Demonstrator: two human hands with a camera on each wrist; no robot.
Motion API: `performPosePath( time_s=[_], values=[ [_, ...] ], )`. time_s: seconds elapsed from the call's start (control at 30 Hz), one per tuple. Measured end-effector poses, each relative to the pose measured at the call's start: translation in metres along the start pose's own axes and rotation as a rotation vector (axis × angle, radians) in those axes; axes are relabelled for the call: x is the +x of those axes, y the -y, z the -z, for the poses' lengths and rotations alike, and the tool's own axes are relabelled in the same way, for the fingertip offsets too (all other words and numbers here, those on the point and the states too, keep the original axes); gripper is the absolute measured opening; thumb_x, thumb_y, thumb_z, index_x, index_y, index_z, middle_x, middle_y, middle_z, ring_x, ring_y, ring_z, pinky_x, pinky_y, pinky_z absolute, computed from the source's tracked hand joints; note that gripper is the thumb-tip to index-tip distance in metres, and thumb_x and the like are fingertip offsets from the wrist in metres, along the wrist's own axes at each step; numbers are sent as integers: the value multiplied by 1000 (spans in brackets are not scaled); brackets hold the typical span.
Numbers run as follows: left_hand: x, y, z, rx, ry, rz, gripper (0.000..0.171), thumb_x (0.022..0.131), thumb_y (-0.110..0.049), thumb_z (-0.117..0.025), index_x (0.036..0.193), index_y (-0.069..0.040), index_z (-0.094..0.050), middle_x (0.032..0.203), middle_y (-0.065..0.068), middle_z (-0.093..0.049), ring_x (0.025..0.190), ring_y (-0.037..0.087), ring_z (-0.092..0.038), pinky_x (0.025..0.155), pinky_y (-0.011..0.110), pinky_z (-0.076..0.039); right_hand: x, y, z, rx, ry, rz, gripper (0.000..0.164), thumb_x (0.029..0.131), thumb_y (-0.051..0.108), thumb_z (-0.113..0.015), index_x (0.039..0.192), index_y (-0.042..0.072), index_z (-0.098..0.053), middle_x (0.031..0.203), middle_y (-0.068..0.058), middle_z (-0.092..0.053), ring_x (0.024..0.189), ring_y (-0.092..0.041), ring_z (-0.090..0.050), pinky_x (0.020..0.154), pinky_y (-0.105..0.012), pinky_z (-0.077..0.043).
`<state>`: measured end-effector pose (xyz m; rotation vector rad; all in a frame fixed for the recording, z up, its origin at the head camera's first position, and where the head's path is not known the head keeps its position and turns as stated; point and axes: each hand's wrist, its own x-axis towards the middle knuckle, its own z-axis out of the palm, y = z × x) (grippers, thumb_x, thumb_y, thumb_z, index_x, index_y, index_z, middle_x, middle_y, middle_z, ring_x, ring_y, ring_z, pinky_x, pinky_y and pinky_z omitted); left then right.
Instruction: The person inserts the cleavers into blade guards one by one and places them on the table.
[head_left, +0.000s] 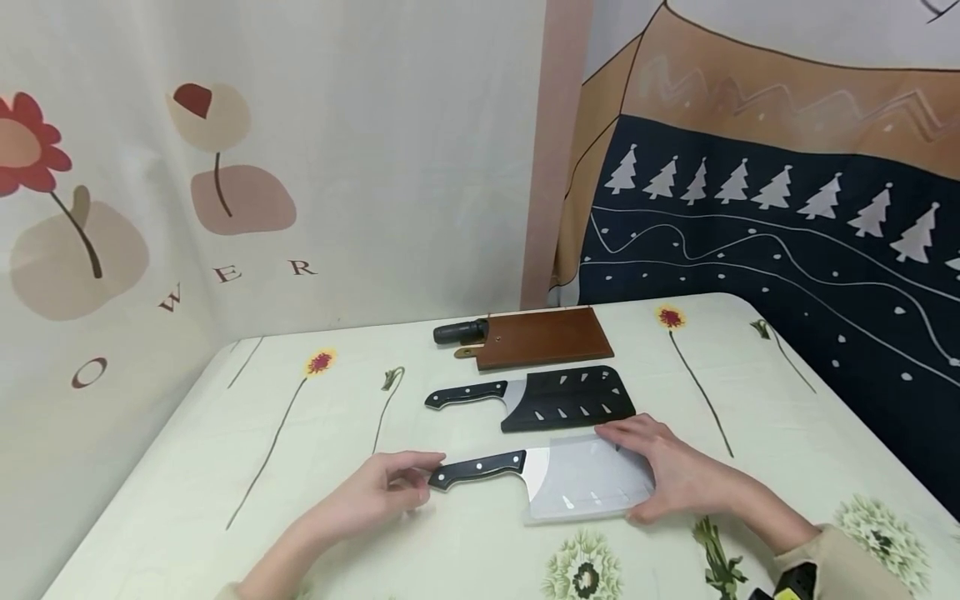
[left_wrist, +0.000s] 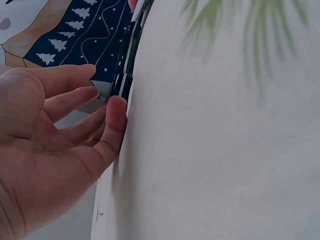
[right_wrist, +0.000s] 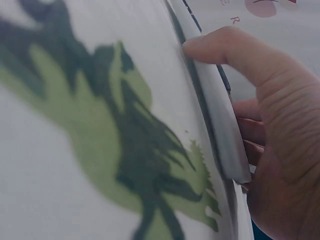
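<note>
A cleaver (head_left: 480, 471) with a black riveted handle lies flat, its blade inside a translucent white cover (head_left: 588, 479). My right hand (head_left: 675, 471) holds the cover at its right end, thumb on the near edge and fingers at the far edge. In the right wrist view the thumb presses the edge of the cover (right_wrist: 220, 115). At the handle's butt is my left hand (head_left: 382, 492), fingers loosely bent around its tip. The left wrist view shows those fingers parted, with fingertips right at the handle (left_wrist: 121, 82).
Behind lies a second cleaver (head_left: 465, 394) in a black slotted cover (head_left: 573, 400). Farther back, a brown sheath (head_left: 547, 337) lies with a black handle (head_left: 459, 332) beside its left end. A flower-print cloth (head_left: 187, 500) covers the table; patterned curtains (head_left: 390, 167) hang beyond.
</note>
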<state>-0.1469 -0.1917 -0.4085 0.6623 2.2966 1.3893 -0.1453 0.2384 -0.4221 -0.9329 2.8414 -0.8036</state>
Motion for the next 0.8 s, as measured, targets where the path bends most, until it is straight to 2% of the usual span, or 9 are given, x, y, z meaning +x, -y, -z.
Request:
performPosePath(
  time_s=[0.23,0.53,0.67,0.8],
  values=[
    [0,0,2,-4,11,-13,44,95,1,-65,138,6,-59,122,14,-68,91,18,-62,70,27,-54,1,-2,-2,-7,-5,8,99,59,34,-92,147,6,-54,144,-9,-53,126,-32,-46,97,-54,-46],
    [0,1,4,42,20,-32,46,96,2,-63,142,5,-56,127,15,-66,99,22,-62,78,27,-56,-1,0,0,4,1,-5,94,63,34,-91,145,4,-56,144,-10,-52,128,-35,-46,98,-60,-44],
    [-2,-1,6,69,-9,-47,47,97,0,-62,143,5,-55,127,15,-66,103,26,-63,82,29,-56,-3,1,4,11,8,-4,92,65,36,-91,144,5,-57,145,-8,-52,129,-33,-45,99,-60,-43],
    [-3,-2,8,71,-55,-54,46,98,-1,-61,144,5,-54,130,17,-65,108,30,-63,80,32,-58,-8,0,11,16,-4,8,87,67,31,-92,143,8,-59,145,-4,-52,129,-29,-44,99,-55,-45]
  ],
)
